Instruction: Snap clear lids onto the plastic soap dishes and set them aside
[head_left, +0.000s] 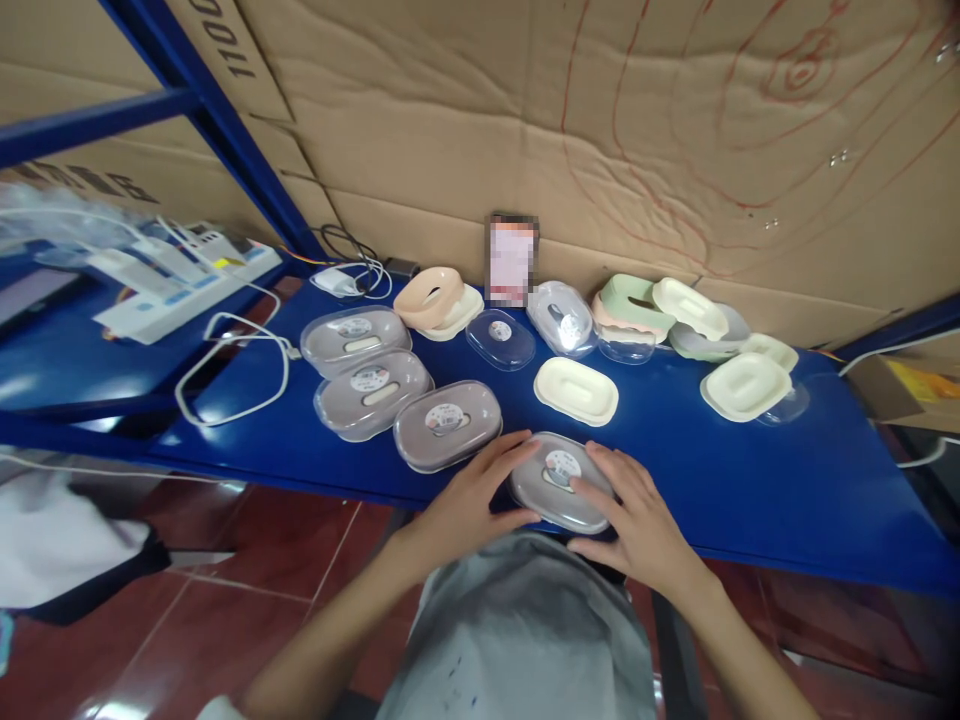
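Observation:
A grey oval plastic box (536, 490) with a clear lid lies at the front edge of the blue table. On its lid is a round printed sticker (562, 468). My left hand (484, 490) curves around the left end of this box, thumb low and fingers along the upper rim. From the other side my right hand (637, 515) grips it, one finger on the lid by the sticker. Just left sits a similar lidded box (480, 405), with two more lidded boxes (409, 385) (311, 340) behind it. A cream oval tray (576, 390) lies beyond my hands.
Peach (427, 297) and green (626, 297) oval parts, clear lids (501, 340) and cream trays (746, 387) line the back. A blurred upright card (512, 260) leans on the cardboard wall (420, 130). At left are a power strip (187, 300) and a looping white cable (232, 418).

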